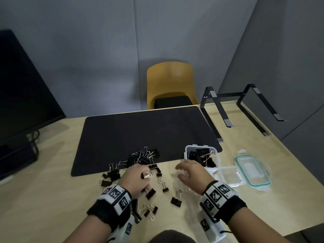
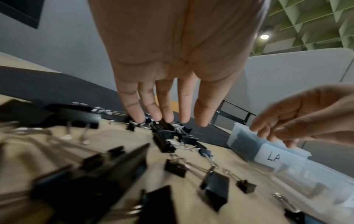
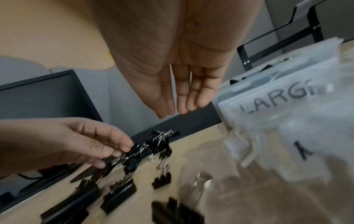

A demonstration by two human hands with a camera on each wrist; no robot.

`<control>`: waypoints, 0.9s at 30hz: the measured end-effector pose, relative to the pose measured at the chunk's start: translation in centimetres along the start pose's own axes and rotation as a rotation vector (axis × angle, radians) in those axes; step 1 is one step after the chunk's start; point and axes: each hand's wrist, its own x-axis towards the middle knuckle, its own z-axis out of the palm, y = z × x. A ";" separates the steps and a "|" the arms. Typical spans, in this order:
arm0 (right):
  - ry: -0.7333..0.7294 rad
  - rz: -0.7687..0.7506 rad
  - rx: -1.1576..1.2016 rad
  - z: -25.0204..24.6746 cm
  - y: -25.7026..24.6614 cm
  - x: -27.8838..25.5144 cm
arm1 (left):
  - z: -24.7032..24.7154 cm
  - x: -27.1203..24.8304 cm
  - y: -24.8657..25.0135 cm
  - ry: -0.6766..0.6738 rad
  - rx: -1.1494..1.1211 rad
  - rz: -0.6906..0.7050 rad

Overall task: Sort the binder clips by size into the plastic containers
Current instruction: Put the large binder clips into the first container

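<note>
I see a yellow chair (image 1: 169,81) with a dark seat pad at top centre of my head view, pushed up to the far edge of the pale wooden table (image 1: 273,193). A black desk mat (image 1: 140,132) covers the middle of the frame. A dark monitor (image 1: 22,88) fills the left side, cables bunched at its foot. At upper right a black metal laptop stand (image 1: 243,107) sits on the table, just beside the mat's right edge. Grey partition walls (image 1: 87,41) close in behind.

Matt black mat (image 1: 140,130), pale wood-look table (image 1: 52,199), translucent plastic container (image 1: 188,149)
</note>
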 end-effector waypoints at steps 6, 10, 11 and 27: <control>-0.104 0.045 0.002 3.4 -2.2 -0.2 | -1.3 -1.4 -3.3 -0.032 0.034 -0.051; -0.112 0.031 0.009 5.5 -3.7 -0.1 | -1.7 -2.1 -5.3 0.004 -0.006 -0.093; -0.112 0.029 0.009 6.0 -4.0 -0.1 | -1.9 -2.2 -5.8 0.023 -0.014 -0.099; -0.056 0.117 -0.050 9.2 -6.7 -0.9 | -1.2 -3.8 -7.3 -0.191 0.091 -0.003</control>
